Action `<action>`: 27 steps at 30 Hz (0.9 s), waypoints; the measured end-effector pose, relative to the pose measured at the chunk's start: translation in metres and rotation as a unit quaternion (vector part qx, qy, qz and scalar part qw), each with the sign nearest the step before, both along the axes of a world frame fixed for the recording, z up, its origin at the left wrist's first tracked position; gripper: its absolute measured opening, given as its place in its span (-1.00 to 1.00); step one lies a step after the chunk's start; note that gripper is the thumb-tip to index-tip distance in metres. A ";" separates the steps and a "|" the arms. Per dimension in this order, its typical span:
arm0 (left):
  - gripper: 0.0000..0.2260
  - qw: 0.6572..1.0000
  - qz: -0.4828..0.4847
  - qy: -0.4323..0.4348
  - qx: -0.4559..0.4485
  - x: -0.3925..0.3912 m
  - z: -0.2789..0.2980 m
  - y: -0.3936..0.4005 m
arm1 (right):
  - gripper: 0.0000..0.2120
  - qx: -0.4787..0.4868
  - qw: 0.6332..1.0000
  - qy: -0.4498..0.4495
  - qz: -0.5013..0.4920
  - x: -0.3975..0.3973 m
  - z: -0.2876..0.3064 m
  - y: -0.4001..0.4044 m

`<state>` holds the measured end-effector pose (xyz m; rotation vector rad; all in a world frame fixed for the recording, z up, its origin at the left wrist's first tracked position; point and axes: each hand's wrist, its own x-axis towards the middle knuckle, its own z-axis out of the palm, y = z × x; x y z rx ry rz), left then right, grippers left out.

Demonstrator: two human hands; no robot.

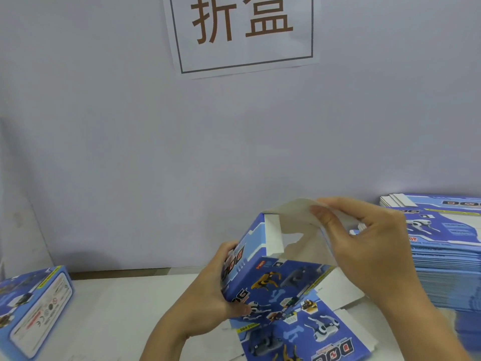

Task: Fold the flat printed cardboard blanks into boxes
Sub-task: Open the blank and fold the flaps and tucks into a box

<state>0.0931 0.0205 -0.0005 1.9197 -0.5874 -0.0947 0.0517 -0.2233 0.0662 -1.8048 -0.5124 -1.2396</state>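
1. While our left hand grips the half-formed box mid-worktop, our right hand pinches its white top flap, unclosed.
2. One finished box at left edge; flat blanks stacked right remain.

At the top centre of the frame, a white paper sign on the wall carried two large brown characters, 折盒, inside a thin dark border. In the middle of the frame, the blue half-formed box showed the letters "DOG" in part on its left face, cut off by the fingers of the left hand. At the bottom centre, a flat blank lying on the table read "DOG" upside down, and a small yellow strip near its upper left edge seemed to read "DOG" after a blurred word. At the right edge, the top sheet of the stack of blanks again showed "DOG". At the lower left, a finished box bore a label panel with a CE mark, its other print too small to read.
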 end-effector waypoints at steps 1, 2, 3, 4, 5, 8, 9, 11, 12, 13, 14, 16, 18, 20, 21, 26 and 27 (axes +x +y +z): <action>-0.27 1.000 -0.002 0.002 0.002 0.000 0.001 0.000 | -0.94 0.010 1.000 -0.003 -0.012 0.000 0.002 -0.001; -0.26 1.000 -0.004 0.000 0.007 -0.001 0.001 0.001 | -0.90 0.018 1.000 0.001 -0.022 -0.001 0.004 -0.003; -0.26 1.000 -0.004 -0.006 0.013 -0.001 0.002 0.002 | -0.86 0.020 0.999 0.011 -0.029 -0.001 0.005 -0.005; -0.26 1.000 -0.001 -0.013 0.018 -0.002 0.003 0.003 | -0.83 0.024 0.999 0.030 -0.030 -0.002 0.006 -0.007; -0.26 1.000 0.003 -0.020 0.024 -0.002 0.004 0.004 | -0.81 0.029 0.998 0.050 -0.025 -0.002 0.008 -0.010; -0.22 1.000 -0.006 -0.020 0.009 -0.002 0.007 0.006 | -0.86 0.057 0.994 0.082 -0.032 -0.005 0.010 -0.011; -0.22 1.000 -0.012 -0.013 -0.013 -0.002 0.009 0.005 | -0.79 0.065 0.992 0.088 -0.059 -0.005 0.009 -0.010; -0.24 0.997 -0.008 -0.006 -0.070 -0.002 0.012 0.003 | -0.55 0.104 0.986 0.102 -0.085 -0.005 0.007 -0.009; -0.28 0.995 0.006 -0.003 -0.102 -0.002 0.012 0.002 | -0.50 0.134 0.982 0.112 -0.068 -0.004 0.006 -0.009; -0.34 0.991 0.023 0.005 -0.135 -0.002 0.013 0.001 | -0.51 0.161 0.977 0.130 -0.041 -0.002 0.004 -0.010; -0.40 0.985 0.040 0.022 -0.166 -0.003 0.013 0.000 | -0.55 0.180 0.971 0.155 -0.012 0.002 0.002 -0.011; -0.45 0.972 0.061 0.082 -0.213 -0.005 0.014 0.001 | -0.63 0.207 0.955 0.213 0.025 0.009 -0.005 -0.013; -0.41 0.971 0.053 0.134 -0.192 -0.008 0.017 0.004 | -0.69 0.244 0.941 0.235 0.021 0.012 -0.009 -0.012; -0.40 0.976 0.007 0.184 -0.113 -0.010 0.019 0.007 | -0.74 0.315 0.925 0.215 -0.006 0.013 -0.009 -0.013; -0.45 0.976 -0.023 0.206 -0.069 -0.012 0.019 0.007 | -0.76 0.363 0.911 0.197 -0.015 0.013 -0.008 -0.015; -0.53 0.984 0.017 0.104 -0.146 -0.008 0.025 0.000 | -0.72 0.418 0.892 0.146 -0.085 0.009 -0.007 -0.018; -0.46 0.963 0.079 0.068 -0.248 -0.004 0.028 0.004 | -0.71 0.411 0.896 0.143 -0.087 0.008 -0.007 -0.015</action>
